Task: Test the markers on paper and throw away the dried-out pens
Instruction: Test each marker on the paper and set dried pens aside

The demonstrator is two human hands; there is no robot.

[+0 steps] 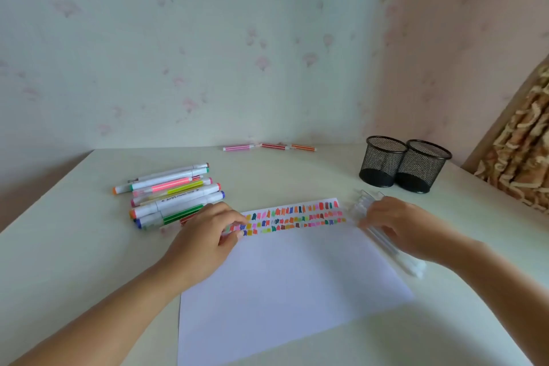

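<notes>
A white sheet of paper [285, 282] lies on the pale table [59, 246], with three rows of coloured test marks [294, 215] along its far edge. My left hand [205, 238] rests on the sheet's far left corner, fingers curled, holding nothing I can see. My right hand [404, 226] lies on a bundle of clear pens [392, 246] at the paper's right edge, fingers closed over them. A pile of several coloured markers [169, 194] sits left of the paper, just beyond my left hand.
Two black mesh pen cups [404, 165] stand at the back right. Three thin markers [269, 146] lie end to end by the wall. A woven brown object [523, 157] leans at the far right edge.
</notes>
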